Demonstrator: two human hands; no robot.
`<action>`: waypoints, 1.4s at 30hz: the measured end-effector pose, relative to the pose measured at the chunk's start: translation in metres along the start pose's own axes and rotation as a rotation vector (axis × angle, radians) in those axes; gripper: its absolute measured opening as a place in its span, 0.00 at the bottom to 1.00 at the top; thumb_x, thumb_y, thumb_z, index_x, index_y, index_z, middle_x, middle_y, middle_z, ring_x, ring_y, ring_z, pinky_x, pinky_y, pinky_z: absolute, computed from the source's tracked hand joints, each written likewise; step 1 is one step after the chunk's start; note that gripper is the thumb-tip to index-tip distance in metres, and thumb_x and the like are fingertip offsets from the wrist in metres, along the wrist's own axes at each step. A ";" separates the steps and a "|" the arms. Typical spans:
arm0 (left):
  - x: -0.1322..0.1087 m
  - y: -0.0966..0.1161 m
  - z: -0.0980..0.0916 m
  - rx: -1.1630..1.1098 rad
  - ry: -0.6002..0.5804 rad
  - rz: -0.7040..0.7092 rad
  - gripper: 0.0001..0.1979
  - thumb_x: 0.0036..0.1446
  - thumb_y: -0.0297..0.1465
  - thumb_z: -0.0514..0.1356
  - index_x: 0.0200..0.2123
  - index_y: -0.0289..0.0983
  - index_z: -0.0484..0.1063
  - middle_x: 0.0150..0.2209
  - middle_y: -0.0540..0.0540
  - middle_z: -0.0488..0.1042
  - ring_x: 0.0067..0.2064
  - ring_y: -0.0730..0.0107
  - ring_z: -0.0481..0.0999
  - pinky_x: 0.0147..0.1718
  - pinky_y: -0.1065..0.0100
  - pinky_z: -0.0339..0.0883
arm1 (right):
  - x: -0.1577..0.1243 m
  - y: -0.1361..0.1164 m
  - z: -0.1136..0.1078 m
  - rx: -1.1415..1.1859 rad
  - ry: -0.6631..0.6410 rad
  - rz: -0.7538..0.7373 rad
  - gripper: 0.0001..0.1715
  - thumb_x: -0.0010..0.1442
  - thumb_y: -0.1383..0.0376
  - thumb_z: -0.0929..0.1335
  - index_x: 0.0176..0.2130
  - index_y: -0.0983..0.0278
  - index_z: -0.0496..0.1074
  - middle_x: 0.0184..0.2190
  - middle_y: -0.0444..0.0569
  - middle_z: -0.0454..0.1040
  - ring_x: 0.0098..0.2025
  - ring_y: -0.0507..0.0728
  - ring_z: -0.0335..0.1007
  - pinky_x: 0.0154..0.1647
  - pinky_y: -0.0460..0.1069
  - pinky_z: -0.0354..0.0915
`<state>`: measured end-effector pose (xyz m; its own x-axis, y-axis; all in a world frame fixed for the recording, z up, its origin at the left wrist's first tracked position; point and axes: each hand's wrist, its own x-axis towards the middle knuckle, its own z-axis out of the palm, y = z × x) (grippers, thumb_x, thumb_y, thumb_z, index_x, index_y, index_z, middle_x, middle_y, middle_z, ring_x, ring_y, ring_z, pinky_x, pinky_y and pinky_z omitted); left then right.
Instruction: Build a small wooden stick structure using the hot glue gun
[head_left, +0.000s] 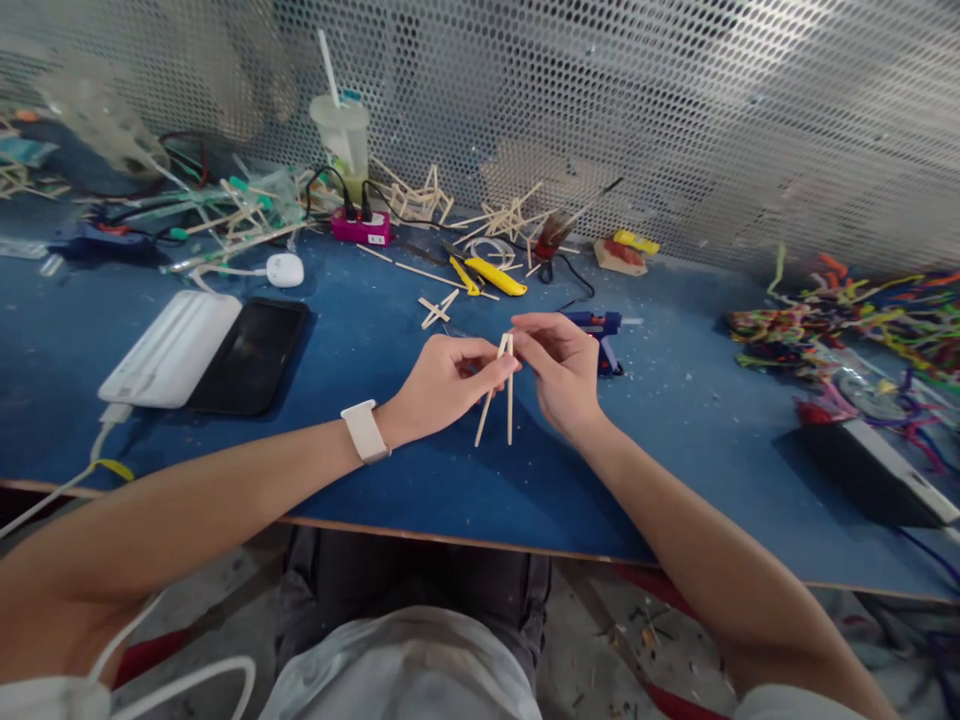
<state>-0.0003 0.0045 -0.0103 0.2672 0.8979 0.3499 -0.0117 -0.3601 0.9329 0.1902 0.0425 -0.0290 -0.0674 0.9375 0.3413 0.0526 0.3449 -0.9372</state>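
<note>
Two thin wooden sticks [510, 415] meet at the top in a narrow upside-down V above the blue table. My left hand [444, 388] pinches them between thumb and fingers from the left. At their upper ends, the thumb and fingertips of my right hand [562, 375] close on the joined tips; the exact contact there is partly hidden. Just behind my right hand lies a blue glue gun [600, 322], partly covered by it. A small crossed piece of sticks [438, 309] rests on the table beyond my left hand.
Beyond my hands lie a yellow cutter [496, 277], a pink power strip [361, 228], stick frames [416, 198] and a cup with a straw [341, 130]. A phone [251, 355] and white power bank [171, 350] are left. Colourful pipe cleaners [862, 310] and a black box [870, 470] are right.
</note>
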 end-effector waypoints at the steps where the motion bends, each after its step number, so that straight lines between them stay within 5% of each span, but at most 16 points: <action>1: 0.000 -0.001 0.000 0.011 0.007 0.008 0.23 0.71 0.46 0.70 0.27 0.37 0.80 0.25 0.49 0.79 0.28 0.76 0.74 0.28 0.72 0.67 | -0.001 -0.002 0.000 0.026 0.005 0.004 0.16 0.62 0.46 0.81 0.42 0.52 0.85 0.33 0.43 0.84 0.32 0.57 0.79 0.36 0.55 0.79; 8: 0.000 -0.005 0.001 0.061 0.067 0.050 0.21 0.73 0.44 0.70 0.30 0.36 0.81 0.27 0.50 0.81 0.29 0.77 0.74 0.28 0.73 0.66 | -0.006 -0.008 -0.002 0.142 -0.131 -0.012 0.18 0.60 0.44 0.83 0.38 0.53 0.87 0.36 0.44 0.83 0.35 0.56 0.78 0.35 0.53 0.76; 13: 0.003 -0.005 -0.003 0.062 0.193 0.170 0.21 0.75 0.48 0.67 0.37 0.38 0.86 0.34 0.47 0.86 0.34 0.73 0.81 0.32 0.72 0.72 | -0.008 -0.008 0.000 0.214 -0.172 0.038 0.17 0.63 0.49 0.84 0.48 0.51 0.87 0.40 0.43 0.86 0.37 0.55 0.83 0.39 0.52 0.80; 19: 0.009 -0.009 -0.008 0.145 0.262 0.260 0.22 0.75 0.49 0.68 0.35 0.39 0.85 0.34 0.47 0.82 0.36 0.72 0.79 0.35 0.69 0.72 | -0.008 -0.012 0.004 0.101 -0.321 0.033 0.16 0.67 0.48 0.81 0.39 0.57 0.86 0.28 0.42 0.82 0.27 0.52 0.78 0.30 0.49 0.77; 22: 0.010 -0.010 -0.008 0.150 0.253 0.259 0.23 0.75 0.48 0.69 0.32 0.38 0.84 0.32 0.48 0.80 0.33 0.75 0.75 0.33 0.71 0.70 | -0.008 -0.011 0.005 0.083 -0.282 -0.001 0.17 0.68 0.48 0.81 0.36 0.57 0.86 0.26 0.42 0.82 0.26 0.52 0.77 0.29 0.48 0.77; 31: 0.011 -0.013 -0.010 0.018 0.262 0.196 0.10 0.72 0.39 0.71 0.46 0.38 0.86 0.41 0.45 0.86 0.40 0.71 0.85 0.39 0.69 0.79 | -0.008 -0.004 0.004 0.098 -0.172 -0.002 0.18 0.65 0.47 0.83 0.36 0.57 0.86 0.29 0.42 0.84 0.26 0.51 0.79 0.30 0.48 0.77; 42: 0.008 -0.006 -0.009 0.012 0.210 0.243 0.07 0.72 0.36 0.72 0.42 0.38 0.86 0.39 0.46 0.86 0.37 0.74 0.84 0.34 0.74 0.78 | -0.011 -0.016 0.005 0.065 -0.086 -0.115 0.16 0.66 0.48 0.82 0.41 0.56 0.86 0.30 0.42 0.84 0.26 0.51 0.79 0.28 0.48 0.77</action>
<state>-0.0068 0.0160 -0.0122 0.0535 0.8175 0.5734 -0.0388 -0.5721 0.8193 0.1848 0.0268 -0.0176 -0.1546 0.8837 0.4418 -0.0247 0.4436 -0.8959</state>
